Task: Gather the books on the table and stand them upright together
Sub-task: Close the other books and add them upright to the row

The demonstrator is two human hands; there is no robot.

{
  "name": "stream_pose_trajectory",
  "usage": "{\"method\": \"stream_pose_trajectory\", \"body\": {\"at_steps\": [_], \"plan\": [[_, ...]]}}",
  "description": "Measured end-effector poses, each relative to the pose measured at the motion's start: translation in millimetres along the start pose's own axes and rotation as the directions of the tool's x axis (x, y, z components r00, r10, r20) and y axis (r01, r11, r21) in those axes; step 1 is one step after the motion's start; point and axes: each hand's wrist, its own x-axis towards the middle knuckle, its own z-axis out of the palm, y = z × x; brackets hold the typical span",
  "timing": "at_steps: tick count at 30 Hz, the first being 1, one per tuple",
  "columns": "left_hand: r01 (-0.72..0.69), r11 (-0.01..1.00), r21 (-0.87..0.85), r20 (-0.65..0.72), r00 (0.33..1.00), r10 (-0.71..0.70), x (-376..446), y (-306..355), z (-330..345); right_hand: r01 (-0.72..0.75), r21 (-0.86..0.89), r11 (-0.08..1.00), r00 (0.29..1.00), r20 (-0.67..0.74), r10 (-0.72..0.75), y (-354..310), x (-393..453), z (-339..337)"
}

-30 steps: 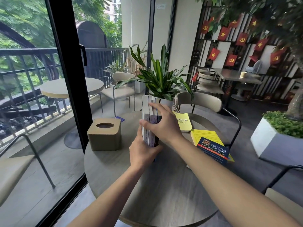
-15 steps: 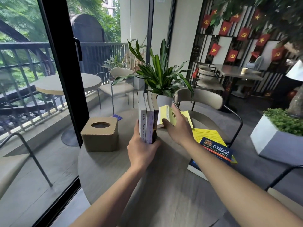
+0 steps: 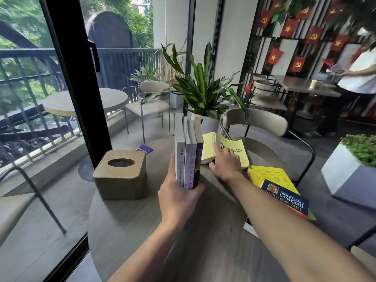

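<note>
Three books (image 3: 188,151) stand upright together near the middle of the round table (image 3: 146,220), spines toward me. My left hand (image 3: 179,200) clasps their lower end and holds them up. Just to their right a yellow book (image 3: 234,150) is tilted up off the table, and my right hand (image 3: 225,164) grips its near edge. Further right a second yellow book (image 3: 268,176) lies flat, with a dark blue book (image 3: 289,202) lying on top of it at the table's right edge.
A tan wooden tissue box (image 3: 121,175) sits on the table's left side. A potted plant (image 3: 203,92) stands behind the books. A chair (image 3: 256,121) is at the far side, a white planter (image 3: 350,171) on the right. A person (image 3: 358,74) stands at back right.
My right hand left the upright books, reached right to the yellow book and tilted it up. My left hand has kept hold of the standing books.
</note>
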Motion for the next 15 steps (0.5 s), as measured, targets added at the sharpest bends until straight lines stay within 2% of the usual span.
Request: {"method": "stream_pose_trajectory", "body": {"at_steps": [7,15], "plan": [[0.002,1.000,-0.016,0.007,1.000,-0.002,-0.4,1.0,-0.3,0.122,-0.297,0.947,0.993,0.029,-0.119,-6.9,10.0,-2.9],[0.049,0.998,-0.035,-0.023,0.999,-0.049,-6.0,6.4,-3.7,0.187,-0.378,0.907,0.979,-0.005,-0.204,-2.2,-17.4,-13.0]]}}
